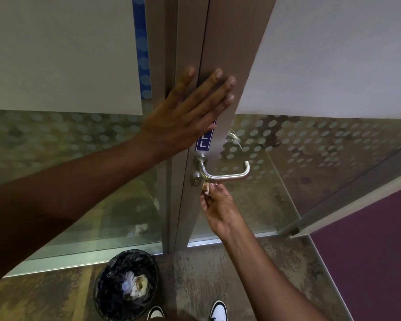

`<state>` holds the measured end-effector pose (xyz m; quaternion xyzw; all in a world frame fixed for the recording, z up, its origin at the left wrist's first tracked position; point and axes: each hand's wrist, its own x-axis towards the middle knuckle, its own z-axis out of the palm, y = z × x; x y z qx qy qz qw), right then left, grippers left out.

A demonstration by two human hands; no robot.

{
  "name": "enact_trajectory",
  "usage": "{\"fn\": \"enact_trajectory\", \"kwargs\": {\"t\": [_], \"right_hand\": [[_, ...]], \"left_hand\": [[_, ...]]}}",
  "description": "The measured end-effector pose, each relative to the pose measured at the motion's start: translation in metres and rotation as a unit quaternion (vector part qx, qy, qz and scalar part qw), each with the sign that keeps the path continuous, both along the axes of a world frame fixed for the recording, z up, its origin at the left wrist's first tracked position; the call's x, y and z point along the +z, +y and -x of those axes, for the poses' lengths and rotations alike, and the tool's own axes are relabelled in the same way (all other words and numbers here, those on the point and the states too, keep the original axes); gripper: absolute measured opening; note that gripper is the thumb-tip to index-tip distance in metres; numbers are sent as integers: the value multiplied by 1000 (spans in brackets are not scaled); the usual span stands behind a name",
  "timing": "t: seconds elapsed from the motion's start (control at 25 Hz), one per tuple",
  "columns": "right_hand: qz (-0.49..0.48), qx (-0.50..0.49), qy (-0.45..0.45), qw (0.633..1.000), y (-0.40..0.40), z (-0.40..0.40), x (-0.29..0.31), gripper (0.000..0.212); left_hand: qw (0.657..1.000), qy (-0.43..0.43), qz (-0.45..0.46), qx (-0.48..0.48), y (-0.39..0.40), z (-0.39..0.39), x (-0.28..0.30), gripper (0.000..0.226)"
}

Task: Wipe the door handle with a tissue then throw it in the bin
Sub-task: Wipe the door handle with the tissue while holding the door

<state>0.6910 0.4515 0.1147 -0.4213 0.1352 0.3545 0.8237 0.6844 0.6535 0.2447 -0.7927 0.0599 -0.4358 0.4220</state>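
Observation:
A silver lever door handle [227, 176] sticks out from the brown door frame [232, 54] at mid-height. My right hand [220, 209] is just below the handle and pinches a small crumpled tissue [205, 188] whose top touches the underside of the lever near its base. My left hand [190, 112] lies flat with fingers spread against the door frame above the handle. A round bin [107, 295] with a black liner stands on the floor at the lower left, with crumpled paper inside it.
Frosted, dotted glass panels [310, 147] flank the door frame on both sides. A blue label [203, 142] sits above the handle and a keyhole [196, 178] beside it. My two shoes [218, 311] show at the bottom. Purple carpet [368, 239] lies to the right.

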Motion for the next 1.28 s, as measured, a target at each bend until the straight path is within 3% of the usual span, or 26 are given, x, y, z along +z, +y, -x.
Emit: {"fn": "enact_trajectory", "kwargs": {"t": [0.28, 0.56, 0.72, 0.84, 0.96, 1.0, 1.08, 1.16, 1.28], "right_hand": [[60, -85, -32, 994, 18, -3, 5, 24], [46, -26, -94, 994, 1, 2, 3, 20], [125, -11, -121, 985, -39, 13, -5, 18], [210, -8, -226, 951, -59, 22, 0, 21], [275, 0, -384, 881, -69, 25, 19, 21], [298, 5, -459, 837, -70, 24, 30, 18], [346, 20, -650, 676, -65, 14, 51, 11], [366, 73, -775, 511, -46, -6, 67, 12], [392, 191, -826, 357, -12, -26, 80, 12]], "left_hand": [[1000, -6, -10, 3, 1, 0, -2, 73], [1000, -4, -16, 2, 2, -3, -2, 71], [1000, 1, -12, 7, 3, -3, -2, 72], [1000, 4, -15, 10, 2, -2, -2, 71], [1000, 2, -22, 15, 1, -2, -2, 71], [1000, 0, -24, 17, 1, -2, -2, 71], [999, -5, -26, 20, 1, -2, -1, 71], [999, -9, -27, 29, 0, -2, -1, 71], [999, -5, -10, 44, -4, 0, 1, 72]]}}
